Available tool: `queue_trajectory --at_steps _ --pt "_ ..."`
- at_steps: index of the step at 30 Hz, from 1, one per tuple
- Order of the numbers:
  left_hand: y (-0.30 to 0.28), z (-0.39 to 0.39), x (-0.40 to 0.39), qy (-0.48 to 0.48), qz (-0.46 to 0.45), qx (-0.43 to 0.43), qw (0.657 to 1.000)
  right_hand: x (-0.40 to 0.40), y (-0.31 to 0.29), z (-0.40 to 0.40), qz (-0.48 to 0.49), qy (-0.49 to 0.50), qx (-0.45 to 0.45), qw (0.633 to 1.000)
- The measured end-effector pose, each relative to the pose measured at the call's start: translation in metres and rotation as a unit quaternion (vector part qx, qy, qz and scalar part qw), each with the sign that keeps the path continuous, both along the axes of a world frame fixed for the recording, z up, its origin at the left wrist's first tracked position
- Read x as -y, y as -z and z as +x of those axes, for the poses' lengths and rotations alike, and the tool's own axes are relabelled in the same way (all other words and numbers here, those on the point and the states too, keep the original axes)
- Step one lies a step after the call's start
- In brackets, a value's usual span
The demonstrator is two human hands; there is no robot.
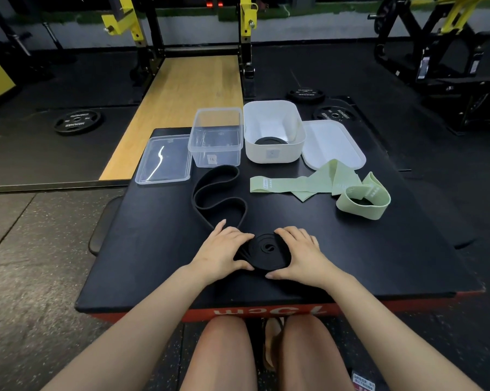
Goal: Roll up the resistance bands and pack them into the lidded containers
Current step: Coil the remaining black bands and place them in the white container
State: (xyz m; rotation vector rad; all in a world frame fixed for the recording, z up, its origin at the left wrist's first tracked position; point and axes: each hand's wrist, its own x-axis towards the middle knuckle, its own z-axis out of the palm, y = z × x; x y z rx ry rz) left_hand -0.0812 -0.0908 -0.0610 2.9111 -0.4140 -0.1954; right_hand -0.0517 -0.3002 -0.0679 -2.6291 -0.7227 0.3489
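Box top [142, 244]: black padded platform that serves as the work surface; everything for the task lies on it, with the person seated at 6 o'clock.
White tub [274, 132]: open, at 12 o'clock from the hands; a black roll [271, 141] already lies flat on its floor, so one band looks packed.
White lid [334, 142]: flat at 1 o'clock, just beside the tub, set off so the tub stays open for loading.
Clear tub [216, 136]: open at 11 o'clock, touching or nearly touching the white tub; nothing shows inside.
Clear lid [164, 159]: flat beside the clear tub, further toward 10 o'clock.
Green bands [322, 183]: unrolled at 2 o'clock, one stretched flat, one standing as a loose loop; they appear to be waiting their turn.
Black band [219, 193]: the one in work; its free length snakes away toward 11 o'clock while its near end is wound into a coil [267, 249] lying flat between the hands.
Left hand [224, 249]: fingers curled on the coil's 9 o'clock edge where the tail feeds in, probably to keep tension.
Right hand [300, 252]: cupped round the coil's 3 o'clock side, thumb near, holding the wraps from springing loose.
Stage: rolling about half done, by my judgement; much tail is still to wind.
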Motion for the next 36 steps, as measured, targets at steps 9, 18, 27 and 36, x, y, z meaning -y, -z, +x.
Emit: queue_trajectory --at_steps 9,18,27,36 --pt "-0.005 0.019 -0.004 0.071 0.065 0.007 0.995 0.006 -0.005 0.023 0.02 -0.079 -0.057 0.995" --pt "0.001 0.01 0.001 0.009 -0.005 -0.013 1.0 0.002 -0.011 0.035 -0.025 -0.107 -0.064 0.992" --pt "0.004 -0.007 0.011 -0.046 0.003 0.027 0.999 0.003 0.001 -0.001 0.008 0.008 -0.016 1.0" --pt "0.005 -0.021 0.028 -0.112 0.002 0.047 0.993 -0.011 0.003 -0.009 -0.038 0.042 0.029 0.998"
